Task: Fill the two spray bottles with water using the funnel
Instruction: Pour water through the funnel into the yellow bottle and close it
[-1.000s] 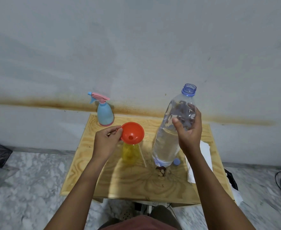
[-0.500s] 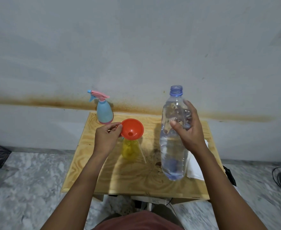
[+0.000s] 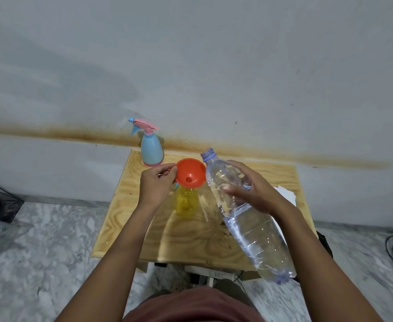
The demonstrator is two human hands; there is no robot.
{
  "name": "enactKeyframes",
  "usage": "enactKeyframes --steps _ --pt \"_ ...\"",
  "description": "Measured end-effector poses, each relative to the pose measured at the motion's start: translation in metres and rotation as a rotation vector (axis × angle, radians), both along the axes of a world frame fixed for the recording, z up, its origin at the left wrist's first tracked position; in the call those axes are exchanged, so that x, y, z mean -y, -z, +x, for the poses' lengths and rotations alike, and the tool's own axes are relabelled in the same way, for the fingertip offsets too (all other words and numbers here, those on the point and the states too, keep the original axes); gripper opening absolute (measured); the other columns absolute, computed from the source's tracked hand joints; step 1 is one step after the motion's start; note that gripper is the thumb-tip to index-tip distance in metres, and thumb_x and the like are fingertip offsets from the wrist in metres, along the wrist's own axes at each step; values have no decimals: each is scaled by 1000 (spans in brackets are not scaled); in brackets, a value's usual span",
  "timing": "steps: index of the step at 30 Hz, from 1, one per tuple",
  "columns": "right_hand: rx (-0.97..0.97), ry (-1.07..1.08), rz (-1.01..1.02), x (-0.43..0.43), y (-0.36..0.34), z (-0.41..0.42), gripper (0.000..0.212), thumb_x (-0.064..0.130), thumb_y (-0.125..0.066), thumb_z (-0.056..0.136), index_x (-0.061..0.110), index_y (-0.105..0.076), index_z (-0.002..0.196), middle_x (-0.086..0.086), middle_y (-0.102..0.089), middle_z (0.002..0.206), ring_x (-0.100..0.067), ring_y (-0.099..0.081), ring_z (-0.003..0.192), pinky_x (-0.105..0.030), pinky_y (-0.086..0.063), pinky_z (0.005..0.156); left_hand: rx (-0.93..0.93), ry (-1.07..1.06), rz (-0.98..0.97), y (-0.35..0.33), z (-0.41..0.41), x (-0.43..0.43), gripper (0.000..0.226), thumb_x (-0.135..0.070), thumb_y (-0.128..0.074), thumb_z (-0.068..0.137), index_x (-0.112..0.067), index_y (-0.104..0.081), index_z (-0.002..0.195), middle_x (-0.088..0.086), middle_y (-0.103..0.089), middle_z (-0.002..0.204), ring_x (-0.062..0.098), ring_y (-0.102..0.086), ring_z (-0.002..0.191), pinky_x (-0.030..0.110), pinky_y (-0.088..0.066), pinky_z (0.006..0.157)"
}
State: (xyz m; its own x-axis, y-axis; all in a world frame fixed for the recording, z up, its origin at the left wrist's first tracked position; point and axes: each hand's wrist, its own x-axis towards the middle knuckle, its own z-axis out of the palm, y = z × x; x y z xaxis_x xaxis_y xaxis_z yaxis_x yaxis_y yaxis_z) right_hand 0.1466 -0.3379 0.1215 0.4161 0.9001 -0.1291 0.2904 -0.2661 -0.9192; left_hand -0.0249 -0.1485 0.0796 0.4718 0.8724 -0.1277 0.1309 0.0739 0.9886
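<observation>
holding a tilted water bottle [image 3: 248, 224] at an orange funnel [image 3: 190, 173] over the wooden table [image 3: 125, 228].
the right hand [image 3: 253, 189] curls fingers and thumb round the uncapped bottle's upper body; its mouth is just beside the funnel's right rim, its base out past the table's front edge. the left hand [image 3: 156, 184] pinches the funnel's left rim, and the funnel sits in the yellow spray bottle [image 3: 187, 201] near the table's middle. the blue spray bottle [image 3: 151, 149] stands at the back edge, toward the left corner. white paper [image 3: 286, 194] lies by the right edge.
</observation>
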Motion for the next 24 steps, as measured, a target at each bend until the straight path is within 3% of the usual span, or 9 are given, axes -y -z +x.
enactKeyframes --steps 5,9,12,14,16,19,24 --pt "87 -55 -88 -4 0 1 58 49 -73 83 52 -47 135 26 -56 128 10 -61 96 -18 -53 73 -13 7 -3 0 5 2 16 -14 -71 89 -14 -76 105 -5 -73 84 18 -72 90 43 -59 90" --pt "53 -68 -123 -4 -4 2 55 41 -73 84 49 -46 131 14 -60 125 9 -64 83 -12 -52 63 -20 6 1 0 8 3 20 -14 -71 89 -10 -75 108 -4 -72 82 16 -72 88 42 -59 89" --pt "-1 -74 -153 -4 -3 4 56 41 -75 83 43 -51 134 3 -66 117 -7 -70 87 -25 -59 65 -24 1 0 0 8 3 21 -14 -71 90 -10 -75 109 -3 -73 84 17 -72 89 41 -59 89" --pt "-41 -78 -190 -5 -1 6 63 49 -77 79 46 -50 135 -8 -68 111 -23 -72 91 -40 -63 69 -28 -6 9 0 8 2 21 -15 -71 90 -10 -75 109 -3 -73 83 18 -72 89 41 -60 88" --pt "-34 -88 -227 -5 1 9 71 60 -77 72 49 -48 135 -12 -70 102 -27 -73 87 -48 -63 72 -30 -12 11 1 7 2 21 -15 -71 90 -10 -75 109 -2 -73 83 20 -73 89 42 -60 88" --pt "-27 -90 -271 -6 3 11 78 64 -77 69 47 -45 138 -12 -71 87 -28 -73 80 -51 -61 75 -25 -13 13 1 6 1 19 -15 -71 90 -12 -75 108 -3 -73 83 20 -73 89 42 -59 89" --pt "-58 -116 -306 -8 3 12 70 66 -76 69 54 -49 132 -20 -69 97 -39 -72 84 -56 -60 75 -18 -20 10 1 6 1 16 -15 -72 89 -13 -76 105 -4 -72 79 21 -73 88 43 -59 89"
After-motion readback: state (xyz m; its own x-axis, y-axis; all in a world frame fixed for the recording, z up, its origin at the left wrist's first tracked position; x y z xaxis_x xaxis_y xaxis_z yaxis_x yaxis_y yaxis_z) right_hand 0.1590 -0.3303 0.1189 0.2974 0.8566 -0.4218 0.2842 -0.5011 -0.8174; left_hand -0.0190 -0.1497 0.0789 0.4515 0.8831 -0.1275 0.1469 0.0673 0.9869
